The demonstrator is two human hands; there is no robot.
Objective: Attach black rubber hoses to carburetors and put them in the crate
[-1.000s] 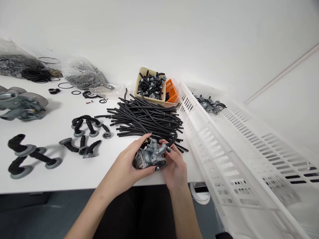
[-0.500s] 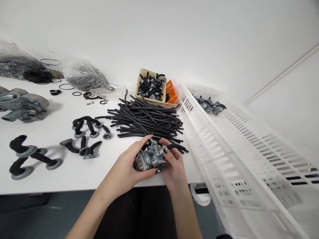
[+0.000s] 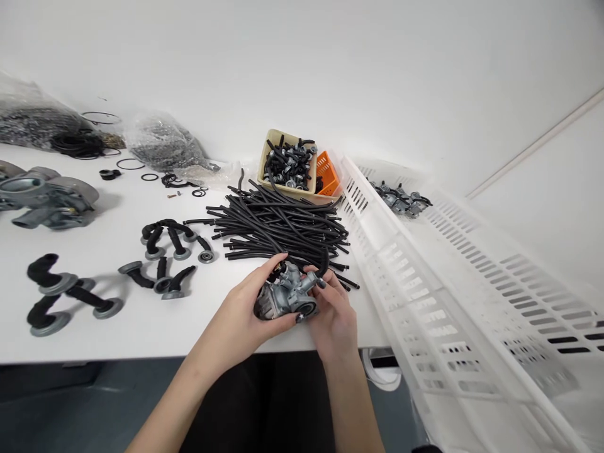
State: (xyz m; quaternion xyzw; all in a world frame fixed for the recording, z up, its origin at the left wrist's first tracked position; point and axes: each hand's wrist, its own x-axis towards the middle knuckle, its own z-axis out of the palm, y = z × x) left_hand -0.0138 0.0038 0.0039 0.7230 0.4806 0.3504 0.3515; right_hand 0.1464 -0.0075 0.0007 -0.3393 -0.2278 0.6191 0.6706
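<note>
black hoses [image 3: 283,220] block the way to the tan bin [image 3: 262,157].

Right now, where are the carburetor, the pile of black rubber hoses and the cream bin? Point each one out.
Carburetor [image 3: 285,298]: head view, middle of its metal body.
Pile of black rubber hoses [image 3: 285,221]: head view, middle of the heap.
Cream bin [image 3: 263,161]: head view, its left wall.

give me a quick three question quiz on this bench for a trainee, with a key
1. Multiple choice: what color is the small basket beside the cream bin?
a) blue
b) orange
c) green
2. True or false: the left hand grips the carburetor.
3. Fill in: from the wearer's view, the loose black hoses lie to the ___ of the white slatted crate.

Key: 1 b; 2 true; 3 left
</note>
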